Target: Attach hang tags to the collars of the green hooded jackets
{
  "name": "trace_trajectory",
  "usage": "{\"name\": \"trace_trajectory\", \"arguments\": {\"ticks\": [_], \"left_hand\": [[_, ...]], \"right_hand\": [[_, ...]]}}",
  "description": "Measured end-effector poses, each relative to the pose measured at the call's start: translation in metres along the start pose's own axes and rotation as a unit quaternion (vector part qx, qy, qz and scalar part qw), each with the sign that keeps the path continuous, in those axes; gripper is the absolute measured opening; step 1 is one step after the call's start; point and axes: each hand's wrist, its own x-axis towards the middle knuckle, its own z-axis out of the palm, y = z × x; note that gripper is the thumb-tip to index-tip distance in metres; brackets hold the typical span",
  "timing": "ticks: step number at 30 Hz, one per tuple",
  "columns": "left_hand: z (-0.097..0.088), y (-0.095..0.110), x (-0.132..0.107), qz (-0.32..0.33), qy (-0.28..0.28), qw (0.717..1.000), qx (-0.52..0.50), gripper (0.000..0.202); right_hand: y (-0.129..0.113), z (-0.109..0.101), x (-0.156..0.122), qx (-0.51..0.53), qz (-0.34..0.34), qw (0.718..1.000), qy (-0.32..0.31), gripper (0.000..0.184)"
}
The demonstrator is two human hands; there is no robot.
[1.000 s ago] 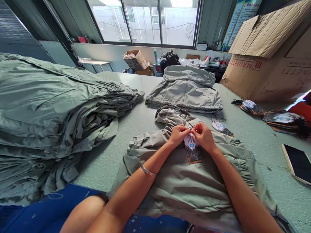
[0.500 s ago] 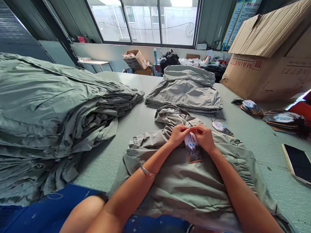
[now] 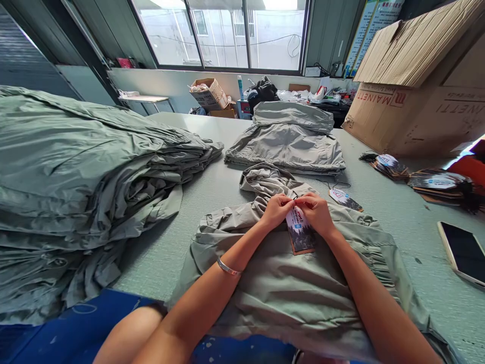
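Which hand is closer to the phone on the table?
Right. The right hand is closer, off to the left of the phone. The left hand is farther, on the right hand's other side.

The folded jacket (image 3: pixel 288 288) is pale sage green; the hang tag (image 3: pixel 301 231) shows dark trees under white.

Two hands (image 3: pixel 316 215) at the bench (image 3: pixel 397 222) here, one tag (image 3: pixel 301 231) between them, a second tag (image 3: pixel 344 199) lying loose, and two piles of tags (image 3: pixel 390 168) to the right! Two single jackets (image 3: pixel 286 146), one big stack of jackets (image 3: pixel 87 172), one phone (image 3: pixel 464 253), one cardboard carton (image 3: pixel 417 106)!
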Motion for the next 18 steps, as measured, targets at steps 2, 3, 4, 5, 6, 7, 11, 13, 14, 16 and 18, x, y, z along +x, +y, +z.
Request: {"name": "trace_trajectory", "arguments": {"ticks": [2, 3, 4, 5, 6, 7, 11, 13, 14, 16, 18], "left_hand": [[0.0004, 0.0002, -0.0001, -0.001, 0.005, 1.000, -0.003, 0.019], [0.0007, 0.0003, 0.0000, -0.004, 0.007, 1.000, -0.004, 0.020], [0.0009, 0.0004, 0.0002, -0.007, 0.010, 1.000, -0.005, 0.020], [0.0012, 0.0005, 0.0004, -0.011, 0.012, 1.000, -0.005, 0.019], [0.0014, 0.0006, 0.0006, -0.015, 0.014, 1.000, -0.005, 0.019], [0.0015, 0.0007, 0.0008, -0.017, 0.016, 1.000, -0.005, 0.019], [0.0019, 0.0012, 0.0009, -0.013, 0.017, 1.000, 0.001, 0.022], [0.0021, 0.0016, 0.0005, -0.010, 0.019, 1.000, 0.005, 0.022], [0.0023, 0.0019, 0.0003, -0.009, 0.021, 1.000, 0.008, 0.022], [0.0029, 0.0026, -0.0003, -0.007, 0.025, 1.000, 0.014, 0.021], [0.0035, 0.0034, -0.0009, -0.004, 0.029, 0.999, 0.018, 0.021]], "right_hand": [[-0.0003, -0.0001, 0.0001, 0.010, 0.000, 1.000, -0.001, 0.018], [-0.0004, 0.0001, 0.0001, 0.017, 0.002, 1.000, 0.001, 0.017], [-0.0004, 0.0004, 0.0001, 0.025, 0.005, 1.000, 0.004, 0.017], [-0.0004, 0.0008, 0.0001, 0.032, 0.008, 0.999, 0.007, 0.016], [-0.0003, 0.0014, 0.0000, 0.037, 0.012, 0.999, 0.011, 0.015], [0.0000, 0.0020, 0.0000, 0.041, 0.016, 0.999, 0.016, 0.014], [0.0029, 0.0046, 0.0000, 0.083, 0.081, 0.993, 0.030, 0.014], [0.0047, 0.0050, 0.0004, 0.112, 0.128, 0.985, 0.035, 0.020], [0.0052, 0.0049, 0.0008, 0.121, 0.142, 0.982, 0.040, 0.023], [0.0051, 0.0040, 0.0014, 0.109, 0.143, 0.982, 0.062, 0.028], [0.0033, 0.0031, 0.0016, 0.069, 0.125, 0.985, 0.092, 0.028]]}}
